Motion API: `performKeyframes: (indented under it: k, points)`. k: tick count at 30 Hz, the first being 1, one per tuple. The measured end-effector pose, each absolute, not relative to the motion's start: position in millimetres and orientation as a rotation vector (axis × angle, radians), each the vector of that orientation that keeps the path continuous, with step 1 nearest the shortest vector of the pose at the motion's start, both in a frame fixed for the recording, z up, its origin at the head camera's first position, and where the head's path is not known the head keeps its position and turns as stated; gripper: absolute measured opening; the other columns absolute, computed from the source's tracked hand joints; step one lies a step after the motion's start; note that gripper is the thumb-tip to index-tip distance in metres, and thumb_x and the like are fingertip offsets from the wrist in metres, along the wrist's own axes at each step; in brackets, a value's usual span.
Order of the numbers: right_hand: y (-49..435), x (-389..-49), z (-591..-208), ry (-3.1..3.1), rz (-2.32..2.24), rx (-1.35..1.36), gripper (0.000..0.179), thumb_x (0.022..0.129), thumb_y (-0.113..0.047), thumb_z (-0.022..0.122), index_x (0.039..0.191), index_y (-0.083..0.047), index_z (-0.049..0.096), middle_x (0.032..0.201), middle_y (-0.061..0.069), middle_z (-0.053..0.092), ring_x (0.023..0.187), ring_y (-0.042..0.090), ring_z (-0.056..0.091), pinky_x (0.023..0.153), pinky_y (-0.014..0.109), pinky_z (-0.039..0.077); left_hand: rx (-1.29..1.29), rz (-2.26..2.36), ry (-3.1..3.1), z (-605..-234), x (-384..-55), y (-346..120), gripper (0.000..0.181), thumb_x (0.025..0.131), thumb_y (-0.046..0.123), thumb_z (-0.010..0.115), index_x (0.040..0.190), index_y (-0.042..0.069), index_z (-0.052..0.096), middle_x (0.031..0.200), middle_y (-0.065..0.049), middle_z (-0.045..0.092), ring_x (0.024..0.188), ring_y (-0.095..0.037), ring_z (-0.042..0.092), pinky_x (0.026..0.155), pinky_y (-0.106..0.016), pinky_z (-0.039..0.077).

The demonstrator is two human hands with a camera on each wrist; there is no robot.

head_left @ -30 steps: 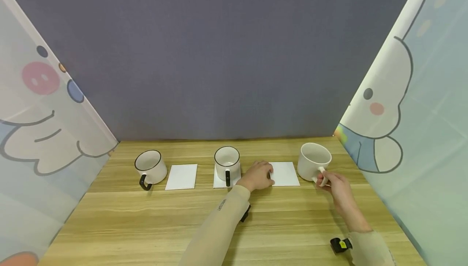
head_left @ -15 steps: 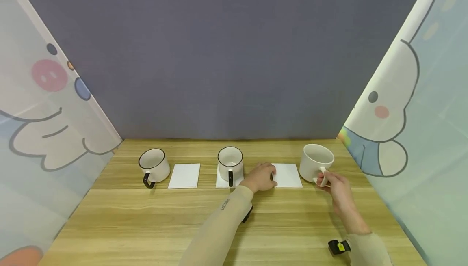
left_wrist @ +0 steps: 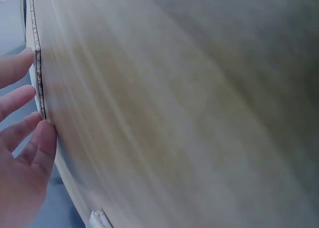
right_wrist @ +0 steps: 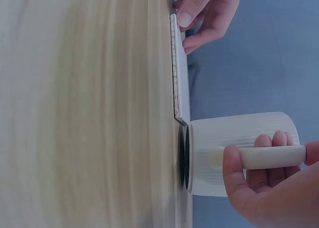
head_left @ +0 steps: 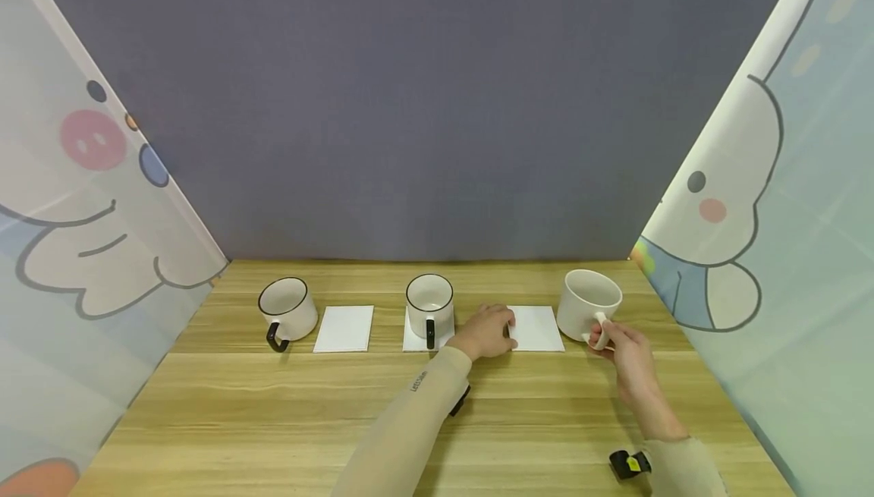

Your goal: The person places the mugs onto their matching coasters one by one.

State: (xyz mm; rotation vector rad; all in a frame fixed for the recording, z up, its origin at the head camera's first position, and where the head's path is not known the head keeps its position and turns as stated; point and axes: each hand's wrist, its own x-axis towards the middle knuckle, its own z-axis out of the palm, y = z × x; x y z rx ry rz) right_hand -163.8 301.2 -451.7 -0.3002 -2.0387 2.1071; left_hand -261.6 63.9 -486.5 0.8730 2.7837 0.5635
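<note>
My left hand (head_left: 486, 330) rests at the left edge of a flat white square coaster (head_left: 537, 328). In the left wrist view, its extended fingers (left_wrist: 19, 99) touch the coaster's edge. My right hand (head_left: 631, 360) holds a plain white mug (head_left: 579, 313) by its handle, just right of that coaster. Ribbed sides show on the mug (right_wrist: 219, 130) in the right wrist view, where fingers and thumb curl round the handle (right_wrist: 271, 157). Its base is at table level beside the coaster; whether it bears on the wood I cannot tell.
A black-rimmed white mug (head_left: 430, 307) with a black handle stands on the middle coaster (head_left: 412, 344). Left of it lies another white coaster (head_left: 344, 328), then a similar mug (head_left: 290, 313) on the wooden table (head_left: 273, 413). A grey partition (head_left: 437, 140) rises behind.
The head view has shifted slightly. Over the last half second the white mug and my right hand have moved a touch left, towards the coaster; my left hand stays at the coaster's edge.
</note>
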Motion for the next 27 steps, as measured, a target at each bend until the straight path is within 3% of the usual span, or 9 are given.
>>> performKeyframes:
  k: [17, 27]
  points:
    - [294.2, -158.9, -454.8, -1.824, 2.212, -0.157, 0.029, 0.108, -0.01, 0.048, 0.092, 0.006, 0.066, 0.085, 0.003, 0.069, 0.078, 0.012, 0.066, 0.077, 0.026, 0.057, 0.849, 0.589, 2.765, -485.6, -260.5, 63.6, 0.028, 0.095, 0.035, 0.073, 0.118, 0.021, 0.065, 0.148, 0.004, 0.052, 0.137, -0.022, 0.045, 0.11, -0.034, 0.042]
    - [285.2, -156.5, -450.0, -1.793, 2.205, -0.12, 0.031, 0.108, -0.009, 0.048, 0.09, 0.009, 0.065, 0.087, 0.004, 0.069, 0.08, 0.014, 0.066, 0.079, 0.026, 0.057, 0.839, 0.589, 2.771, -485.1, -260.8, 63.3, 0.028, 0.095, 0.035, 0.073, 0.118, 0.021, 0.064, 0.145, 0.006, 0.053, 0.131, -0.02, 0.047, 0.106, -0.034, 0.045]
